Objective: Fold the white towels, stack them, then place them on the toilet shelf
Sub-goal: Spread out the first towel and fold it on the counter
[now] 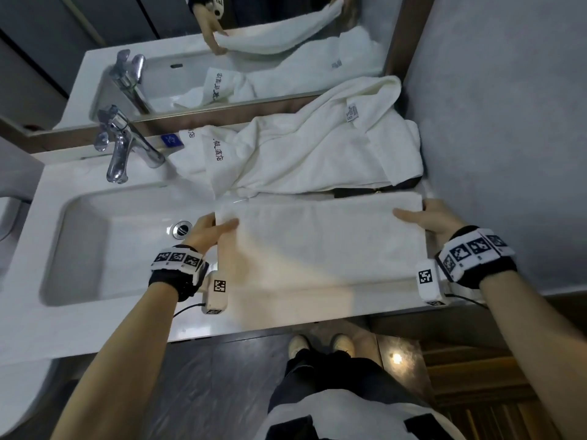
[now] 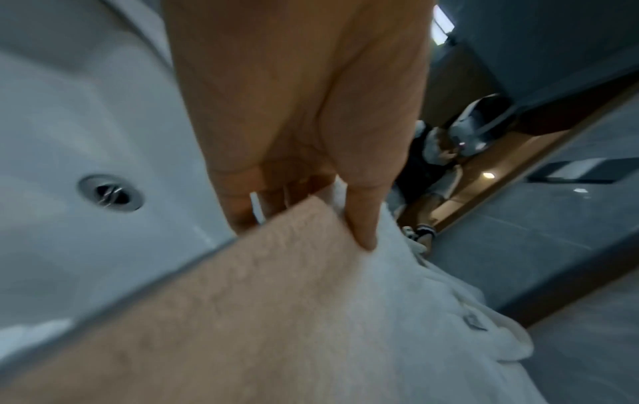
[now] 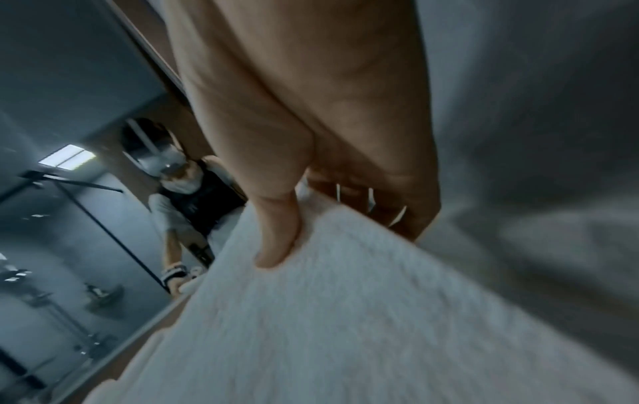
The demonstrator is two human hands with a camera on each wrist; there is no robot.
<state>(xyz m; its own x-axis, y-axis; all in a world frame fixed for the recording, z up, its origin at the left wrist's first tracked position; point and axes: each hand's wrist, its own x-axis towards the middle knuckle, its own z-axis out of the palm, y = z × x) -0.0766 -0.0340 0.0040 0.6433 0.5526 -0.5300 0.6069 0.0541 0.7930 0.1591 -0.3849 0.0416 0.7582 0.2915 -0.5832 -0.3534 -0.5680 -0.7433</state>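
While stretched flat over counter (image 1: 286,308), towel (image 1: 320,242) pinched at ends by left hand (image 1: 208,231), right hand (image 1: 430,219).

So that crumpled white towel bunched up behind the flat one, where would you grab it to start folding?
Probably by the corner near the sewn tag of the crumpled towel, reaching from above and the front. That edge lies on top of the heap, exposed and fairly straight, so it should lift free. Both the left hand and right hand now grip the flat towel.

Two white towels (image 1: 320,242), one faucet (image 1: 124,147), one sink (image 1: 104,249)
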